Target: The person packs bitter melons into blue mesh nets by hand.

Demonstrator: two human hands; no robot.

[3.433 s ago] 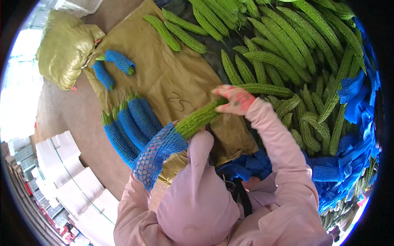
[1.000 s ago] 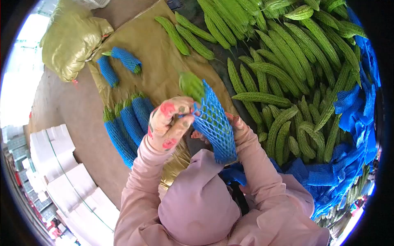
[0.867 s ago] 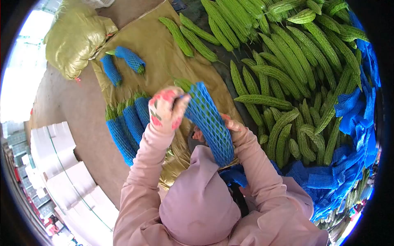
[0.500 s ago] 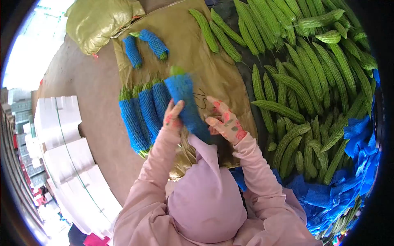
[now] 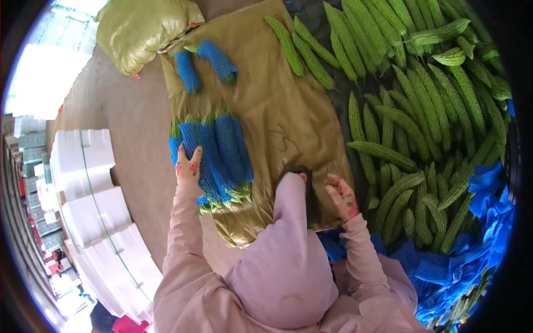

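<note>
Floor: brown and bare-looking, seen at the left, where it is brightly lit near the far edge.
Light: strong white glare is let in at the upper left; detail there is washed out.
White boxes: stacked in a slanting row along the left, crossed by a thin green strap.
Crates: grey-green, piled behind the boxes, blurred by distance.
Sack: yellow-green, bulging, laid on the floor at the top left.
Ground cover: a creased golden-brown sheet is spread out, marked with dark handwriting.
Lower left: a bright red item is partly seen.
</note>
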